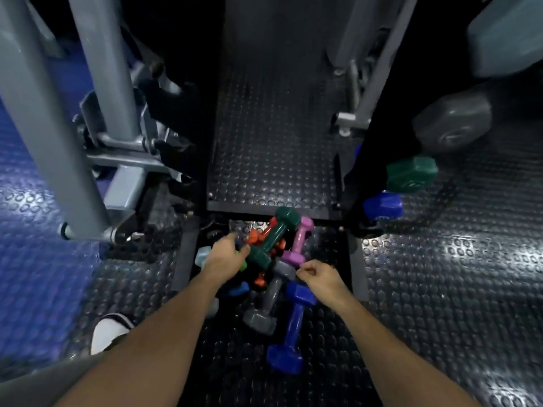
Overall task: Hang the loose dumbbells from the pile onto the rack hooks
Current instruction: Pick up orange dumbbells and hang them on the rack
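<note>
Dark green vinyl-coated dumbbell (271, 240) (topmost on the floor pile) is touched by the left hand (224, 254); nothing is held by the loosely curled right hand (318, 276).

Dim, glare on floor (440, 259), edges perhaps blurred

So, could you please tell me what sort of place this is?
Most likely a gym: a pile of coloured dumbbells on studded rubber flooring, with grey machine frames alongside.
</note>
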### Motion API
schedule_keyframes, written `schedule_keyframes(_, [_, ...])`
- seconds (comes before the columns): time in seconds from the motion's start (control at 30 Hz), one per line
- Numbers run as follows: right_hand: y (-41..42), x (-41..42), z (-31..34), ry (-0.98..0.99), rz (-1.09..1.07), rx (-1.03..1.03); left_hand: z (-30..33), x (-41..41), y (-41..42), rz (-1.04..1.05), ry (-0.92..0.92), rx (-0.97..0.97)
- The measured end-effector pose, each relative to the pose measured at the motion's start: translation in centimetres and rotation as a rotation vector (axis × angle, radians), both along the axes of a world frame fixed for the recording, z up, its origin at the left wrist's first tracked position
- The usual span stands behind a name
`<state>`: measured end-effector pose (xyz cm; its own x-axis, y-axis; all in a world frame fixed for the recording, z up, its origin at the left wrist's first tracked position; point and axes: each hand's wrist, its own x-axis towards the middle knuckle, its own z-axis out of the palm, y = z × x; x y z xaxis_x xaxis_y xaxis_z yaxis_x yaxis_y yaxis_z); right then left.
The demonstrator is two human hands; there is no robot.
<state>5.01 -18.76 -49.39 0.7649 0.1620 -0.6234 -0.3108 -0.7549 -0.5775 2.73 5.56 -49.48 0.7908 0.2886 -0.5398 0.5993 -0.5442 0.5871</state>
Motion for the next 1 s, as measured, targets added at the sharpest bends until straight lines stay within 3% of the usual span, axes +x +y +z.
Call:
schedule_keyframes(0.17, [2.7,2.2,-4.8,-0.194,0.178,-0.102,-4.9,4.9,1.1,-0.021,-0.052,-0.013])
schedule_keyframes(0.43, [6.5,9.5,-7.9,-0.697,0.846,-0.458,-12.4,8.7,1.9,-0.195,-0.006,-0.119])
schedule_keyframes(0.6, [6.3,11.7,-8.9,-0.764,1.131,-0.689,-13.6,9.5,2.2,-0.239,-0.014,-0.184])
schedule_keyframes(0.8, [6.0,10.8,-9.3,-0.699,1.151,-0.754,-14.0,10.2,1.7,-0.247,-0.034,-0.122])
schedule_keyframes(1.0, [8.0,10.2,-7.5,-0.664,1.091,-0.754,-11.8,11.1,2.8,-0.164,-0.065,-0.2])
